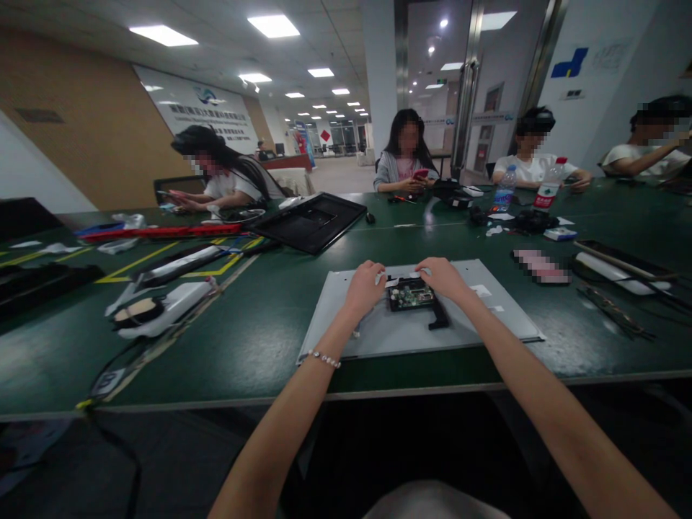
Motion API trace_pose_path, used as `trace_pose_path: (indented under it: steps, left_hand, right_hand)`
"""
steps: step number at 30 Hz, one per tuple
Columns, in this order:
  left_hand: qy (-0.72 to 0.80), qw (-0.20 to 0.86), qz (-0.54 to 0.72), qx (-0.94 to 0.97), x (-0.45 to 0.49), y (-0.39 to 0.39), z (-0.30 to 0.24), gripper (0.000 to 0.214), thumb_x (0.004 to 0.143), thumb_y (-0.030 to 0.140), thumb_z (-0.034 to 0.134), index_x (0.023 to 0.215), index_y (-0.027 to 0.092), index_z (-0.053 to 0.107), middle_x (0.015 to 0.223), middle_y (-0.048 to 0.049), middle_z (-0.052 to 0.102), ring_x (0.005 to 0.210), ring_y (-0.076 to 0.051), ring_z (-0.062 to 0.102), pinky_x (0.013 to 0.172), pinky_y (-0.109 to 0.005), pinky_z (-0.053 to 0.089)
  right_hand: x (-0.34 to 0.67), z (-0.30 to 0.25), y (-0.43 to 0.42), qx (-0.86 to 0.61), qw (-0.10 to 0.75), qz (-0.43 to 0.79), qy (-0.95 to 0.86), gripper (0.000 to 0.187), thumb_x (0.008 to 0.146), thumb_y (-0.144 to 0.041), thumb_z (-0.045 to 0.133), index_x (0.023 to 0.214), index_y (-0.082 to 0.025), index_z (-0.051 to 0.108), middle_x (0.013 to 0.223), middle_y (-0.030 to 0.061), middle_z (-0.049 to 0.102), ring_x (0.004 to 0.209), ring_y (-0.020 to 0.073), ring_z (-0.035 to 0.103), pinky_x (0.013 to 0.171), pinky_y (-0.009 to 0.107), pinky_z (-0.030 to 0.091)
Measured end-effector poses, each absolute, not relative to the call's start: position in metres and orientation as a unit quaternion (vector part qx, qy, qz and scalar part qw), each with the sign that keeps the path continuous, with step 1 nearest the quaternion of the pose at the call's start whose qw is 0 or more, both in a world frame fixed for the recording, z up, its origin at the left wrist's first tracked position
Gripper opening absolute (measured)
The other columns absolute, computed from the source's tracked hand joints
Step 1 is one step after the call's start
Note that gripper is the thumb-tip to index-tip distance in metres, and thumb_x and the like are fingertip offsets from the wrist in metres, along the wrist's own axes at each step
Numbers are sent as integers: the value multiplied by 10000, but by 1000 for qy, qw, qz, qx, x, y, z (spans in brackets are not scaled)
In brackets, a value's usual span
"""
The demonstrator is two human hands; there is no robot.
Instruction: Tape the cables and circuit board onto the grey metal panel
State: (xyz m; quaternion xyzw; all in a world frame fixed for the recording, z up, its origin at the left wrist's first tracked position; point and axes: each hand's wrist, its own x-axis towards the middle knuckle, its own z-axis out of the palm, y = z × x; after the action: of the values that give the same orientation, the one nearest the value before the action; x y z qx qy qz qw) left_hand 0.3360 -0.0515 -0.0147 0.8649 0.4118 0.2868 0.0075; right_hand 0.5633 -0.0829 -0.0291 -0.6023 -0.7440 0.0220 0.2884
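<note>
A flat grey panel point(346, 339) lies on the table in front of me. On it sits a black plastic bracket point(440, 315) holding a green circuit board point(411, 294). My left hand point(367, 286) is at the board's upper left corner, fingers curled and closed, beside a small white strip point(391, 282). My right hand point(442, 278) is over the upper right corner, thumb and fingers drawn together by another small white piece point(415, 274). Whatever lies between the fingertips of either hand is too small to make out.
A black monitor casing point(316, 220) lies beyond the panel, with a red strip point(167, 231) to its left. A white device point(162, 310) with cables lies left. A phone point(540, 267) and a white-and-black device point(621, 274) are right. Bottles point(550, 189) and several seated people are across the table.
</note>
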Motion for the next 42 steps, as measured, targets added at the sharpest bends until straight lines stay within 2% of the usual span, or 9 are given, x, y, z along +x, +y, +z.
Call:
trace_pose_path:
  steps: [5,8,13,16,20,24,32,37,42]
  left_hand:
    - [430,-6,288,856,335,-50,-12,215,892,179,477,1004,160,659,1012,-85,633,1025,-208,566,957,-336,438]
    - [446,-10,274,852,334,-50,-12,229,898,186,469,1013,166,665,1041,-89,637,1046,-216,567,972,-346,430]
    - [513,-14,221,829,333,-53,-15,284,911,247,483,1138,171,635,1142,-118,647,1095,-241,581,966,-355,424]
    - [576,12,177,798,332,-56,-16,431,950,318,427,1341,151,499,1191,-166,651,1135,-274,587,953,-393,423]
    - [613,54,120,779,330,-59,-17,603,976,401,326,1495,99,276,1250,-239,618,1179,-361,561,981,-578,365]
    - [605,87,97,785,327,-55,-18,639,979,423,262,1525,97,204,1358,-269,534,1283,-400,473,994,-699,276]
    - [633,114,48,764,313,-43,-8,707,960,488,247,1549,115,128,1411,-265,482,1337,-411,418,1023,-726,215]
    - [673,104,17,732,297,-34,-3,721,941,541,224,1554,172,141,1446,-223,461,1359,-406,391,1037,-726,186]
    - [711,66,5,700,282,-26,1,712,946,539,237,1542,151,207,1359,-235,550,1291,-401,477,1045,-666,235]
  right_hand:
    - [576,-26,-85,-641,254,26,-724,283,884,-173,504,1065,-188,722,1179,86,691,1154,224,599,1031,330,410]
    - [594,-31,-87,-684,209,44,-698,336,881,-216,536,1182,-182,680,1277,122,636,1223,263,553,1051,360,389]
    - [623,-48,-94,-769,108,95,-623,533,894,-453,551,1381,-237,535,1491,178,427,1371,442,345,1032,629,334]
    - [631,-53,-94,-789,62,130,-597,617,926,-549,445,1474,-269,407,1558,171,315,1406,464,262,1020,696,295]
    - [630,-55,-91,-796,27,158,-583,673,933,-612,372,1522,-296,293,1607,145,194,1443,431,187,1066,666,260]
    - [626,-54,-92,-796,8,171,-581,702,932,-641,330,1537,-298,235,1622,143,129,1452,443,121,1069,680,230]
    - [611,-44,-98,-761,-11,196,-618,752,928,-659,297,1555,-265,168,1626,167,55,1453,459,61,1091,675,181]
    - [603,-38,-100,-699,-15,228,-678,779,921,-675,303,1560,-253,156,1634,129,57,1481,365,46,1156,562,163]
    - [596,-27,-107,-601,-13,267,-753,869,865,-715,420,1560,-267,155,1640,76,27,1490,321,39,1190,478,131]
